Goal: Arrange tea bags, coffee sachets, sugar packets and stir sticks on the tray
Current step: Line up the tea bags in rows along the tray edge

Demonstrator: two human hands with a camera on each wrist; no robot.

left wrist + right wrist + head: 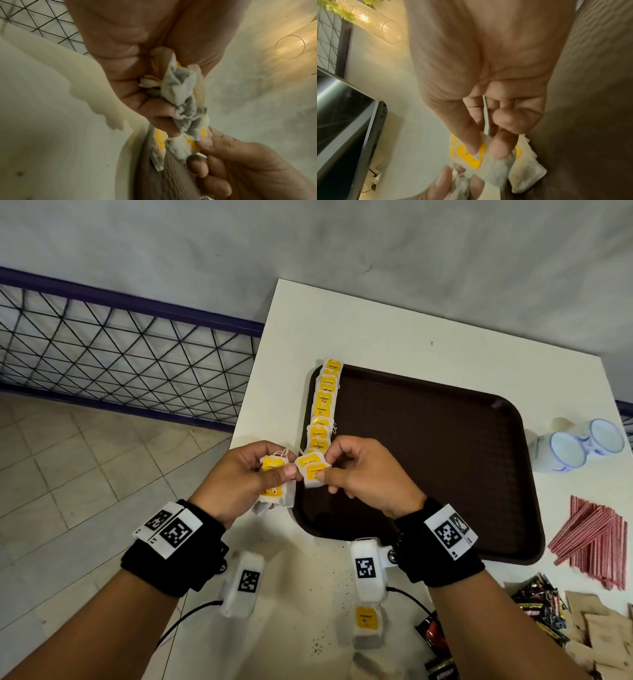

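- Tray point(445, 446) lies on the white table point(376, 323), a row of tea bags point(321, 409) overlapping along its left rim.
- Left hand point(239, 474) grips a bunch of tea bags point(274, 481); tangled strings could drag extras out.
- Right hand point(359, 474) pinches two tea bags point(312, 470); both may land together, crowding the row.

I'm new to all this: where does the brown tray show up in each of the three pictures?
Head: the brown tray fills the centre-right, on the white table.
Left wrist: a patterned strip of it at the bottom centre, below both hands.
Right wrist: its dark surface runs down the right side.
Shared landmark: the yellow-tagged tea bag pinched by the right hand.
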